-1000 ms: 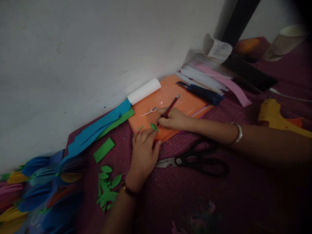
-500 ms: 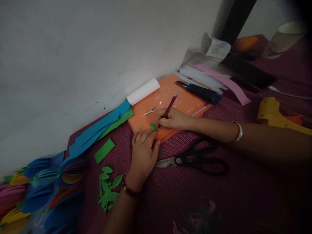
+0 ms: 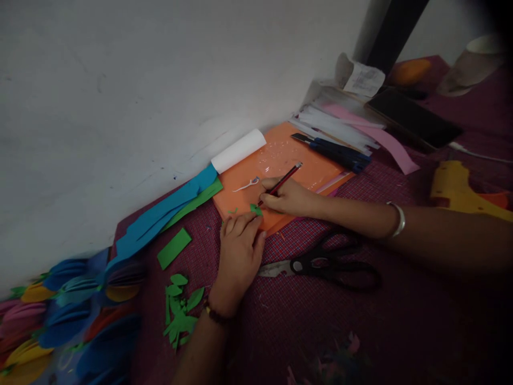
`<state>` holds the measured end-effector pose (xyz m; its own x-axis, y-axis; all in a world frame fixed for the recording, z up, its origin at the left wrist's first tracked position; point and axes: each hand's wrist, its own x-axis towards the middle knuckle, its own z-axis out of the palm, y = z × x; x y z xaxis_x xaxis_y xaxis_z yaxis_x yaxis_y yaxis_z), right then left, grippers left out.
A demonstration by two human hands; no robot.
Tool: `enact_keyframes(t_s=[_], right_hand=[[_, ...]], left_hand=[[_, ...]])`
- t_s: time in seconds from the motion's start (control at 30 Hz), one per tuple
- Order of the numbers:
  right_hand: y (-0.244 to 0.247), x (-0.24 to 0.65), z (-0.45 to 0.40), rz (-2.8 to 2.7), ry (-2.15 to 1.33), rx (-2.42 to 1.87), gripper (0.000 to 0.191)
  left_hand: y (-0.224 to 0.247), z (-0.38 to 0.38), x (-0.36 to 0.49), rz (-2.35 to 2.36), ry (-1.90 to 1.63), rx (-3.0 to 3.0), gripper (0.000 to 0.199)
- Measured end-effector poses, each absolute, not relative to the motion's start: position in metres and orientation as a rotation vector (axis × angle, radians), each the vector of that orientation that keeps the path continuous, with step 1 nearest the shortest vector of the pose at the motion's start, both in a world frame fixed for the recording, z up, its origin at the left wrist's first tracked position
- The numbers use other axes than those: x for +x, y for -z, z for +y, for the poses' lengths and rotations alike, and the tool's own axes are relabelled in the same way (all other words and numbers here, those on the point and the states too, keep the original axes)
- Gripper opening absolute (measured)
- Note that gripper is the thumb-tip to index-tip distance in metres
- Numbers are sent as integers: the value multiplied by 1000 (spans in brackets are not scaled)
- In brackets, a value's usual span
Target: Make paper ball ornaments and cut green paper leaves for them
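Observation:
My right hand [image 3: 286, 197] grips a red and black pencil [image 3: 285, 178], its tip down at a small green paper leaf [image 3: 255, 209]. The leaf lies on orange sheets [image 3: 236, 200]. Flat beside it is my left hand [image 3: 239, 248], fingers stretched out, the fingertips at the leaf's near edge. Just right of my left hand, black-handled scissors [image 3: 316, 266] rest on the checked cloth. A white floss pick [image 3: 246, 185] lies on the orange sheets beyond the leaf.
Cut green leaves [image 3: 180, 313] and a green strip [image 3: 174, 247] lie at left, near blue paper [image 3: 160, 214]. A cutter [image 3: 332, 149], white roll [image 3: 239, 151], phone [image 3: 412, 117] and yellow glue gun [image 3: 452, 184] surround the sheets. Colourful paper balls [image 3: 68, 321] sit lower left.
The pencil leans further to the right, and its tip has shifted slightly up and left along the leaf. My left hand stays in place; the whole view has shifted slightly.

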<state>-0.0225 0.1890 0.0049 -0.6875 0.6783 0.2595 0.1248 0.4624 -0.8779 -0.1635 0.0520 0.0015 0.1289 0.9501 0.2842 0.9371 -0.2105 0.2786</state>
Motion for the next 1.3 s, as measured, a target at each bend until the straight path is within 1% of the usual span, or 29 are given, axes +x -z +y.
enact_keyframes(t_s=[0.13,0.3,0.57,0.63,0.8,1.03,1.13,1.3], right_hand=[[-6,-22,188,-2085,-1195,-701,10],[-4,-19,187,-1991,-1394,-683,11],[-3,-20,189,-2108,-1194,-609,10],[-3,-20,189,-2088,-1216,-623,9],[-4,-17,187,-1994,-1412,-687,10],[-6,-16,187,-2119,-1272,-608,11],[-4,-18,187,-2052,-1297,-633,11],[-3,-21,186,-1990,-1351,-630,14]], left_hand=[[-1,52,-164,1954,-645,2349,28],[0,52,-164,1953,-648,2353,28],[-1,52,-164,1961,-630,2349,29],[-2,52,-164,1949,-633,2347,28],[-3,52,-166,1935,-645,2337,25],[-3,51,-164,1952,-629,2317,27],[-3,51,-163,1962,-612,2325,31],[-4,51,-161,1980,-573,2335,30]])
